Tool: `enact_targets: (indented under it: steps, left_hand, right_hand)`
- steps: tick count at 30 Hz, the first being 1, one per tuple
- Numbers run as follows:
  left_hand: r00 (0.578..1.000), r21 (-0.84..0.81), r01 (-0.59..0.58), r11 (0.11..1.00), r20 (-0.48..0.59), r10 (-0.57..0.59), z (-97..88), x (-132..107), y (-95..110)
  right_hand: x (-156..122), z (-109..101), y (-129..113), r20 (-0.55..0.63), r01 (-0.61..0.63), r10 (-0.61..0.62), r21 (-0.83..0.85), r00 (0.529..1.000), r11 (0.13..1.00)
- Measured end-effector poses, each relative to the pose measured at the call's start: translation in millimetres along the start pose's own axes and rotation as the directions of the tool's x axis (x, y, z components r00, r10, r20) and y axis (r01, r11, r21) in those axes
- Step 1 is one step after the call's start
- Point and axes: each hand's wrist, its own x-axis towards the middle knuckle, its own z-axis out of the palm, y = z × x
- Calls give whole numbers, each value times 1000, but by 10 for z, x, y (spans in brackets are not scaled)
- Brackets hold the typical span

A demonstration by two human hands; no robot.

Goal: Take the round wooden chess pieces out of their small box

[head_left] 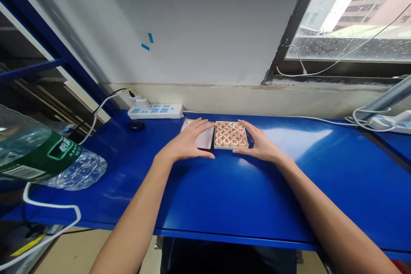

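A shallow white box lies on the blue table, packed with round Xiangqi pieces marked in red characters. My right hand curves round the box's right end, thumb at the front edge and fingers at the back corner, so it grips that end. To the left of the box lies what looks like its lid, pale inside and partly hidden under my left hand. That hand is open, its thumb and fingers spread towards the box's left corners; whether the fingertips touch the box is hard to see.
A power strip with a plugged-in charger stands along the wall, a black mouse-like object in front of it. A large green-labelled bottle is at the left. White cables and another strip lie at the far right.
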Motion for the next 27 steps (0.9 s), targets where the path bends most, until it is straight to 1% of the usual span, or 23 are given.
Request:
enact_targets:
  steps: [3, 5, 10, 15, 18, 21, 23, 27]
  left_hand:
    - [999, -47, -22, 999, 29, 23, 150, 50, -2]
    - [999, -66, -33, 997, 38, 36, 192, 61, -40]
    - [999, -88, -49, 995, 15, 50, 202, 83, -126]
    - [1000, -61, -29, 998, -12, 29, 192, 84, -141]
    - [997, -41, -71, 997, -24, 70, 190, 72, -91]
    - [993, -23, -108, 994, -59, 106, 217, 68, 3]
    - [991, -25, -118, 993, -69, 116, 250, 73, 72]
    - [991, 0, -111, 994, -72, 111, 313, 86, 158]
  right_hand:
    - [-7, -22, 14, -17, -14, 15, 16, 1000, 1000]
    - [-31, -33, 13, -4, -11, 11, -3, 1000, 1000]
    - [-85, -28, -1, -2, -8, 8, -9, 1000, 1000]
    - [-105, -46, 0, 32, 6, -6, 9, 999, 1000]
    - [-117, -123, -43, 27, -5, 5, 24, 1000, 1000]
    - [-126, -235, -116, -75, 26, -24, 22, 997, 999]
    - [-133, -295, -163, -102, 61, -60, 13, 993, 998]
    - [-152, -315, -227, -37, 91, -92, -24, 995, 996]
